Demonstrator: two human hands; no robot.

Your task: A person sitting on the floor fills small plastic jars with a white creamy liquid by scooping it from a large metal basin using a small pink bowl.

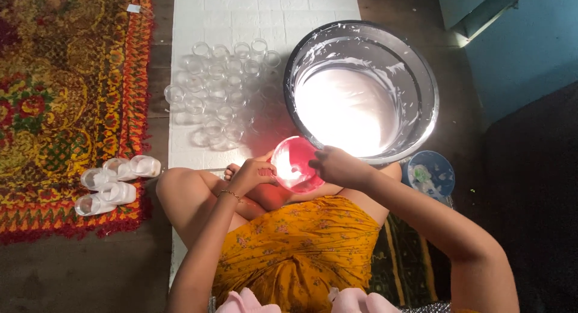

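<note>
L→R: lidded white cups (114, 183) lying on rug edge, empty clear cups (220, 90) on white mat. Left hand (253, 174) + right hand (337, 165) both curled gripping pink bowl (295, 164) over lap, just beside big steel basin (361, 87) w/ white liquid.

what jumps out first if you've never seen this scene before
The big metal basin at upper right, full of glaring white liquid, grabs the eye first. Just below it, the left hand and right hand hold a small pink bowl over the person's lap. To the basin's left, a cluster of clear empty cups stands on a white mat.
</note>
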